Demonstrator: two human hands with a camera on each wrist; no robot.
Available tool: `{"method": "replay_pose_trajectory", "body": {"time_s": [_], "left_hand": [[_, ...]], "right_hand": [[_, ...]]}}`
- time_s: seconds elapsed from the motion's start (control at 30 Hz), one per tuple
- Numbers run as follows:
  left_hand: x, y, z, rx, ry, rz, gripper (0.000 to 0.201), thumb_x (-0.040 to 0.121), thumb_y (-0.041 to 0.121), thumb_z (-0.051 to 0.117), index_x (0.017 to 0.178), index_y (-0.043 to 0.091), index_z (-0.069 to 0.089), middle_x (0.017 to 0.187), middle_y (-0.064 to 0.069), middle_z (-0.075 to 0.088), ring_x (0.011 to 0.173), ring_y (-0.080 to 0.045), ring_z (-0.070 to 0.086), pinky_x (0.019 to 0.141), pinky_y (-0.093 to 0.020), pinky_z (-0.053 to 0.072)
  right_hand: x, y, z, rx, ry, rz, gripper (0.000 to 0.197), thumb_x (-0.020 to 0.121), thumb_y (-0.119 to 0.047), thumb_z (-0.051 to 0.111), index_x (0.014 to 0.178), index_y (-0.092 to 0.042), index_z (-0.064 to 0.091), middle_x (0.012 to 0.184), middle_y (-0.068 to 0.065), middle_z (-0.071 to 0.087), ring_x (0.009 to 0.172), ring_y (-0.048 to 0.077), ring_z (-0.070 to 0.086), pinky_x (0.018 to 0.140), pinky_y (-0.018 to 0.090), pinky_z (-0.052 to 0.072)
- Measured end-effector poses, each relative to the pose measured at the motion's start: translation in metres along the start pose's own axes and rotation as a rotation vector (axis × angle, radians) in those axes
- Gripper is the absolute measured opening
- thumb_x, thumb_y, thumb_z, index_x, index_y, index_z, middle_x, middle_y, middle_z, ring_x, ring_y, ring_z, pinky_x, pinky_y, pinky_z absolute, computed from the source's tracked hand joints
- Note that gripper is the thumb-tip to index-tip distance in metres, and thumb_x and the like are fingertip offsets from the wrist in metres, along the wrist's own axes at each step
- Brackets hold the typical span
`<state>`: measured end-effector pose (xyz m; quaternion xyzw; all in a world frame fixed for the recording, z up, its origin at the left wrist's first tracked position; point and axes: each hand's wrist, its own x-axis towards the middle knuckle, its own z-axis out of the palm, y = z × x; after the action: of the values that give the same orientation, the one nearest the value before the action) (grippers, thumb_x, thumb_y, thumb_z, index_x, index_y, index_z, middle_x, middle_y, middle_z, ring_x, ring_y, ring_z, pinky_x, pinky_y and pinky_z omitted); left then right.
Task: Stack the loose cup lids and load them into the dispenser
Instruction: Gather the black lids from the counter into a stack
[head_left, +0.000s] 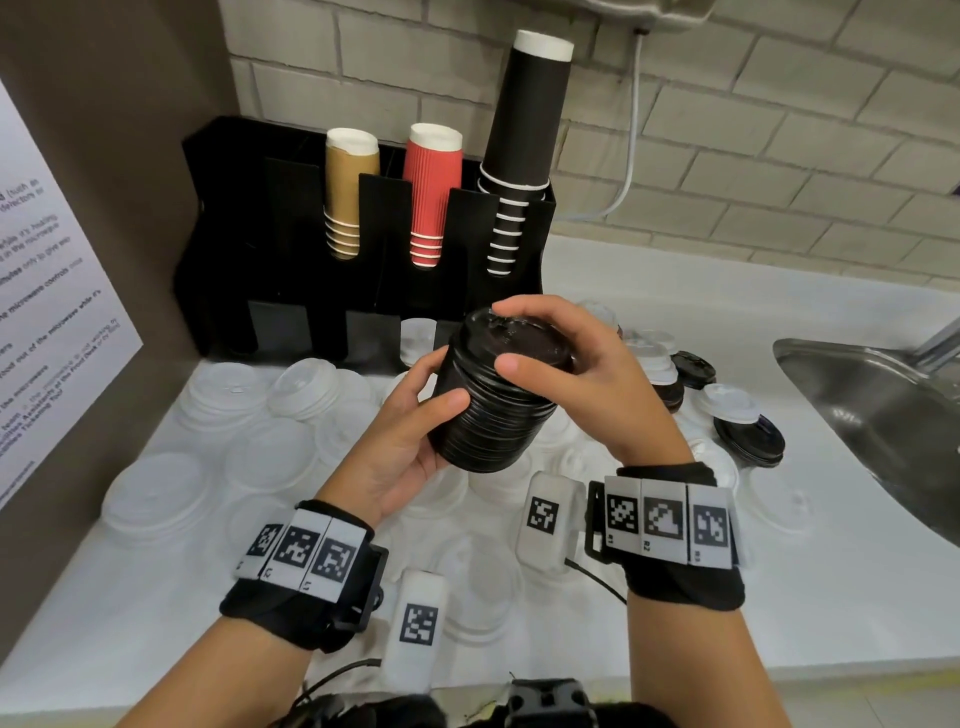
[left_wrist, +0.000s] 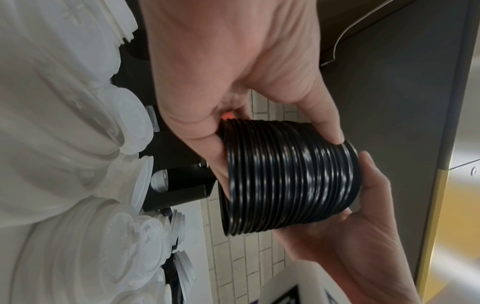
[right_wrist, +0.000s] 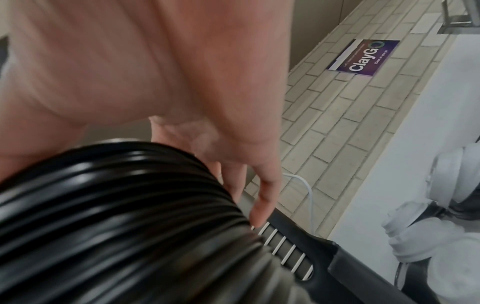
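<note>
A tall stack of black cup lids (head_left: 493, 395) (left_wrist: 288, 176) (right_wrist: 116, 222) is held tilted above the white counter. My left hand (head_left: 415, 415) grips its side, thumb on the near ribs and fingers behind. My right hand (head_left: 561, 353) holds the top of the stack, thumb on the uppermost lid and fingers curled over the far rim. The black dispenser (head_left: 291, 208) stands at the back against the brick wall, with tan, red and black cup stacks in its upper slots. Many loose white lids (head_left: 270, 457) lie on the counter (head_left: 130, 613).
More loose black lids (head_left: 748, 436) and white lids (head_left: 727, 402) lie right of my hands, near the steel sink (head_left: 872, 415). A brown side wall with a printed notice (head_left: 47, 312) closes off the left. A white cable (head_left: 631, 130) hangs down the brick wall.
</note>
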<state>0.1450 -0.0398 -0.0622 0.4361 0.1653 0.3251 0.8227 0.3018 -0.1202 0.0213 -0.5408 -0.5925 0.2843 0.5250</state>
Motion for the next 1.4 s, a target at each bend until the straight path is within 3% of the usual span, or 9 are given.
{"method": "replay_pose_trajectory", "body": {"time_s": [0.17,0.27,0.4,0.67,0.77,0.9,1.07,1.23,1.4], "left_hand": [[0.001,0.002,0.000,-0.003,0.014,0.009,0.107,0.049,0.046,0.093,0.141,0.020,0.046,0.118,-0.004,0.069,0.108,-0.021,0.066,0.080,-0.031,0.058],[0.002,0.003,0.000,-0.021,0.010,0.006,0.108,0.050,0.047,0.093,0.143,0.019,0.044,0.120,-0.006,0.067,0.109,-0.022,0.065,0.081,-0.031,0.057],[0.004,0.003,-0.001,-0.034,0.016,0.002,0.106,0.050,0.047,0.093,0.141,0.021,0.046,0.125,-0.007,0.066,0.112,-0.022,0.065,0.080,-0.031,0.057],[0.010,0.003,-0.002,-0.033,-0.001,0.002,0.110,0.049,0.045,0.094,0.143,0.018,0.043,0.115,-0.003,0.069,0.105,-0.018,0.067,0.076,-0.028,0.057],[0.014,0.004,-0.003,-0.080,0.019,0.004,0.116,0.042,0.042,0.097,0.142,0.018,0.045,0.116,-0.003,0.068,0.106,-0.017,0.066,0.078,-0.027,0.057],[0.017,0.005,-0.009,-0.100,0.046,0.011,0.100,0.052,0.028,0.088,0.141,0.018,0.045,0.111,-0.001,0.070,0.102,-0.016,0.068,0.075,-0.028,0.058],[0.018,0.010,-0.011,-0.056,0.033,0.027,0.103,0.042,0.039,0.096,0.133,0.021,0.051,0.110,0.000,0.071,0.101,-0.015,0.069,0.075,-0.027,0.058],[0.022,0.014,-0.011,-0.014,0.045,0.041,0.115,0.039,0.046,0.097,0.139,0.019,0.047,0.111,-0.001,0.070,0.102,-0.015,0.068,0.077,-0.029,0.059],[0.024,0.016,-0.011,0.014,0.050,0.043,0.112,0.037,0.047,0.097,0.135,0.020,0.050,0.111,0.000,0.070,0.102,-0.015,0.067,0.080,-0.029,0.059]], "right_hand": [[0.001,0.001,-0.001,0.010,0.000,-0.022,0.045,0.077,-0.017,0.076,0.118,-0.012,0.060,0.121,0.007,0.062,0.112,0.017,0.061,0.096,0.031,0.048],[0.001,0.003,-0.001,0.013,-0.003,-0.042,0.045,0.075,-0.015,0.077,0.117,-0.012,0.061,0.125,0.003,0.060,0.114,0.015,0.060,0.095,0.023,0.045],[0.003,0.005,-0.002,-0.011,-0.012,-0.030,0.047,0.073,-0.016,0.079,0.116,-0.016,0.061,0.131,0.004,0.056,0.119,0.018,0.057,0.101,0.032,0.045],[0.005,0.004,-0.007,-0.052,-0.051,-0.021,0.052,0.074,-0.035,0.077,0.122,-0.025,0.059,0.127,-0.001,0.059,0.119,0.014,0.057,0.097,0.028,0.046],[0.011,0.011,-0.034,-0.030,0.172,0.014,0.044,0.078,-0.051,0.068,0.120,-0.044,0.057,0.125,-0.013,0.059,0.121,0.006,0.054,0.095,0.026,0.047],[0.032,0.051,-0.098,-0.202,0.585,0.435,0.046,0.088,-0.039,0.065,0.129,-0.025,0.052,0.123,-0.003,0.059,0.113,0.014,0.057,0.092,0.032,0.046],[0.049,0.117,-0.154,-0.740,0.361,0.983,0.090,0.080,-0.045,0.072,0.147,-0.005,0.026,0.146,0.018,0.041,0.130,0.035,0.045,0.094,0.040,0.040],[0.065,0.159,-0.164,-0.938,0.215,1.007,0.108,0.068,-0.058,0.073,0.150,-0.018,0.017,0.145,0.015,0.044,0.129,0.037,0.046,0.099,0.041,0.040],[0.073,0.176,-0.165,-0.988,0.127,0.916,0.091,0.072,-0.049,0.074,0.146,-0.025,0.028,0.140,0.013,0.049,0.123,0.036,0.052,0.098,0.039,0.043]]}}
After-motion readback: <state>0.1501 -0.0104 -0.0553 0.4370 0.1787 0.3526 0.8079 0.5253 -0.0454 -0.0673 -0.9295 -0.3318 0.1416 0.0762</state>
